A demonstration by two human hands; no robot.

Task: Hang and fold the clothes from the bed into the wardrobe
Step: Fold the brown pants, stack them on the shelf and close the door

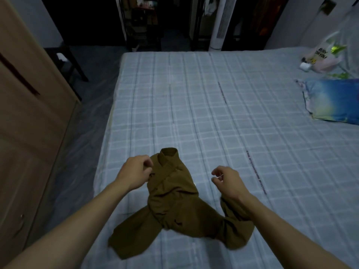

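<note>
An olive-brown collared shirt (172,200) lies crumpled on the near part of the bed (194,103), collar pointing away and sleeves spread to the left and right. My left hand (134,172) hovers at the shirt's left shoulder by the collar, fingers loosely curled, with no cloth seen between them. My right hand (226,180) is off to the right of the shirt, above the checked sheet. Its fingers are loosely curled and hold nothing. The right sleeve lies under that wrist. The wooden wardrobe (29,113) stands at the left.
A blue patterned pillow (334,100) and a plastic bag (326,55) with small items sit at the bed's far right. A white tower fan (219,24), a dark shelf rack (143,26) and a dark stool (66,59) stand beyond the bed. Grey floor runs between bed and wardrobe.
</note>
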